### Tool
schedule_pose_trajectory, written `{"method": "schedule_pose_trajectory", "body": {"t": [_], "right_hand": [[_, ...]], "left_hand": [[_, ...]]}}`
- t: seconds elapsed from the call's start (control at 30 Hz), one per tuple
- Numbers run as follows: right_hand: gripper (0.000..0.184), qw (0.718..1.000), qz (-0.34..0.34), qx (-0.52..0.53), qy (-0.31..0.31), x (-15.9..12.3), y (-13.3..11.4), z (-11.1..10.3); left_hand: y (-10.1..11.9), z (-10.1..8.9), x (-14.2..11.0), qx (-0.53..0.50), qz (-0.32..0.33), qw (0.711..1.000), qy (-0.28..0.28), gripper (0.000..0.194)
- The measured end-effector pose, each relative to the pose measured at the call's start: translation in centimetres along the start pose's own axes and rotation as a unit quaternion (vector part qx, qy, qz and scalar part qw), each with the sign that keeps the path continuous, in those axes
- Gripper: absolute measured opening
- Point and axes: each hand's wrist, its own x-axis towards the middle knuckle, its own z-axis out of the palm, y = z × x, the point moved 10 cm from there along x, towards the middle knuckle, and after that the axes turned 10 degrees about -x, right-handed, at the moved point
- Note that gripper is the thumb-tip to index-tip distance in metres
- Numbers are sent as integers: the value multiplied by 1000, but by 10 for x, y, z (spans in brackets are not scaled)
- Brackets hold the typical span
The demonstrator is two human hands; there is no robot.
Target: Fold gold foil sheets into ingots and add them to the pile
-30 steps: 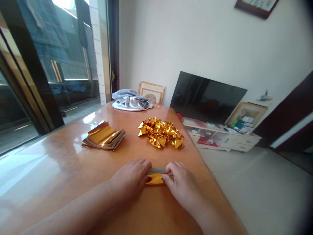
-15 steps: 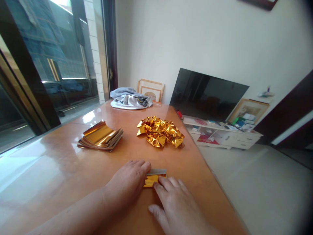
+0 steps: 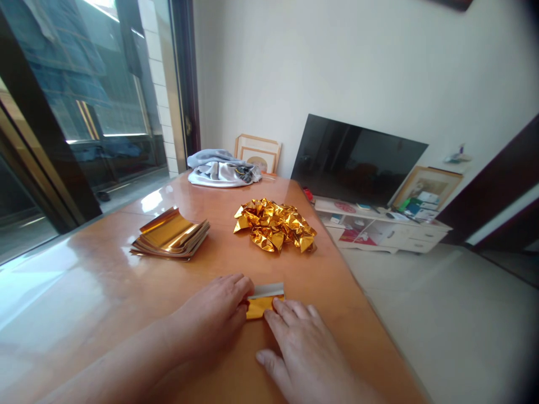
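A folded piece of gold foil paper lies on the table before me, with a pale grey strip along its far edge. At its left end are the curled fingers of my left hand, closed on the paper; that end is covered. My right hand rests palm down with its fingertips on the paper's right part. Its fingers are stretched out and the thumb stands apart, touching the tabletop or just above it. Beyond the hands sit a stack of gold foil sheets and a pile of folded gold foil pieces.
The glossy wooden table has its right edge beside my right hand. A bundle of grey-blue cloth lies at the far end, before leaning picture frames. A television stands on a white cabinet past the table.
My left hand has shifted slightly left and away from me, and more of the paper and its grey strip shows. The right hand has barely moved.
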Motion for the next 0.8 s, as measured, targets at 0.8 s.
{"method": "schedule_pose_trajectory", "body": {"t": [0.8], "right_hand": [[52, 998, 38, -2, -40, 3, 10, 4]], "left_hand": [[-3, 2, 3, 6, -10, 1000, -21, 21]]}}
